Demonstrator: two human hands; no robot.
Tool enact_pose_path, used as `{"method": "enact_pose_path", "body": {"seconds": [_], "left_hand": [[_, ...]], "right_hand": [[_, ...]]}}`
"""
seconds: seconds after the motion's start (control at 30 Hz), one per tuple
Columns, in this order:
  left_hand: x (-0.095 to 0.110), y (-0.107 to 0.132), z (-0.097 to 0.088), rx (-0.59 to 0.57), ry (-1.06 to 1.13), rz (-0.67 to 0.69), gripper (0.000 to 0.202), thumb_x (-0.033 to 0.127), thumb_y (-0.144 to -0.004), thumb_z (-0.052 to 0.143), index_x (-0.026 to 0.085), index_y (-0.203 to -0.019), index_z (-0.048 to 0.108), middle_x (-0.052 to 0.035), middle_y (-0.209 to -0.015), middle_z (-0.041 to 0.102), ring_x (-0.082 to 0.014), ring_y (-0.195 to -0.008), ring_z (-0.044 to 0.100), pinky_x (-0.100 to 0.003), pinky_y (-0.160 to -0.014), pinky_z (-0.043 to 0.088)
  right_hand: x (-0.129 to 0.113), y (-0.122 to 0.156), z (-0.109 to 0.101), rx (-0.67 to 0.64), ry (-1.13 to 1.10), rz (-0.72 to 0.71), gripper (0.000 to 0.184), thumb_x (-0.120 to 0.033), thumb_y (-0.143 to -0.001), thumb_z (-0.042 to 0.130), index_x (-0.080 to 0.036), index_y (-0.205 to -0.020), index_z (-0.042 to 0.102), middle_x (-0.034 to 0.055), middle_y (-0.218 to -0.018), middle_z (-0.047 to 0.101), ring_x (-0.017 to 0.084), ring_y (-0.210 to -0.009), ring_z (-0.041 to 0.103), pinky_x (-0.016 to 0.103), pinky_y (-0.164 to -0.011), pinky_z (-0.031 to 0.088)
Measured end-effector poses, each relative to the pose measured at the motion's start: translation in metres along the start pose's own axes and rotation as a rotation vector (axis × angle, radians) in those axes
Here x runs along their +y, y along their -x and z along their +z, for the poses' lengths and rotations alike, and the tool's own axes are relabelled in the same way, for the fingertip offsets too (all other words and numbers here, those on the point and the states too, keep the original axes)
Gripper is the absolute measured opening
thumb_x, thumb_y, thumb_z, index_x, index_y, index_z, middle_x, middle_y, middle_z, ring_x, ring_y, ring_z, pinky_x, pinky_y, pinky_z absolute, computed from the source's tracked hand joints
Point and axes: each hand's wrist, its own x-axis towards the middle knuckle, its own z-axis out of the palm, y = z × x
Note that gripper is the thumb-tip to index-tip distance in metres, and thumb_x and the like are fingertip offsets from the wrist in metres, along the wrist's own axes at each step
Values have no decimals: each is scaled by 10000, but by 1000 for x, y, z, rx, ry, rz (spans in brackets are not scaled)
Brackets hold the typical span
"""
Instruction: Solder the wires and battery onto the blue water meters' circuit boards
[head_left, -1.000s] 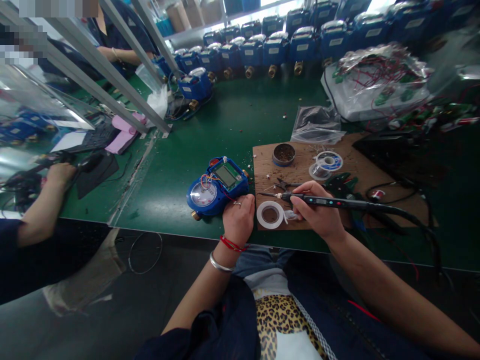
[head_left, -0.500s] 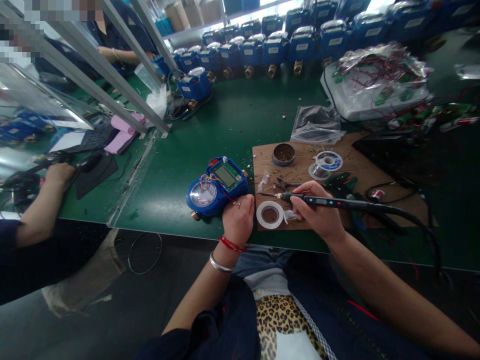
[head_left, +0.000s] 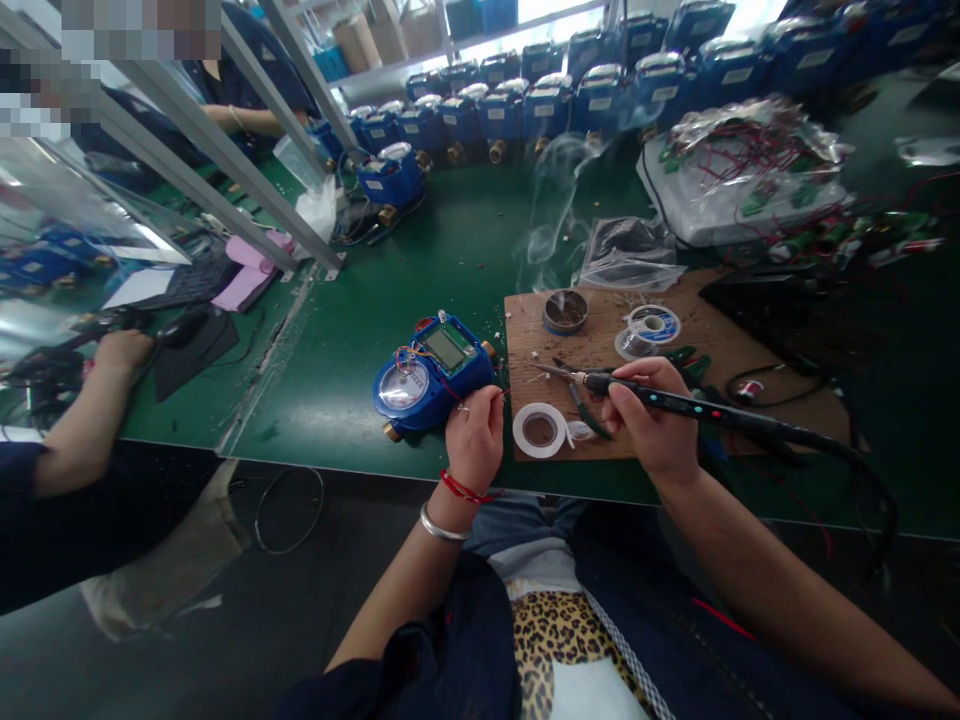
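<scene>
Soldering iron (head_left: 675,400) shifted up and right since earlier frame; tip now over wooden board (head_left: 750,360), clear of white ring pot (head_left: 539,430). Smoke plume (head_left: 551,190) newly risen above board. Right hand (head_left: 652,420) clenched round iron, pen-style. Left hand (head_left: 474,435) pinching thin wire (head_left: 499,392) at right edge of blue water meter (head_left: 431,372). Meter lies display-up on green bench mat (head_left: 465,240), just left of board.

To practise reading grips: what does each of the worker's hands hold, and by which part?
Right hand: soldering iron, by the front of its handle, behind the tip. Left hand: seemingly a thin wire from the blue meter, pinched near its end.
</scene>
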Motion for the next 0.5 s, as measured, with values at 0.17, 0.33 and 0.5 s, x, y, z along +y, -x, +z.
{"method": "enact_pose_path", "body": {"seconds": [0.17,0.33,0.5], "left_hand": [[1,1,-3,25,92,-56,114,211,-963,471,158,-1015,557,-48,-834,676,-137,-731,633,-253,-702,460],[1,0,-4,30,120,-58,121,222,-964,467,160,-1003,563,-51,-842,673,-140,-742,634,-252,-706,464],[0,0,-4,35,141,-83,142,252,-954,492,160,-1002,588,-43,-820,666,-141,-729,636,-246,-693,463]], "right_hand": [[-24,2,-15,229,-13,-61,139,-295,-818,661,-234,-888,558,-29,-562,570,102,-420,516,221,-377,393],[-40,-12,-67,578,5,-188,144,-193,-739,674,-206,-858,596,-18,-538,538,108,-396,498,232,-343,346],[-36,-39,-142,837,57,-114,103,-236,-741,607,-182,-815,560,-41,-511,539,90,-386,476,189,-347,349]]}}
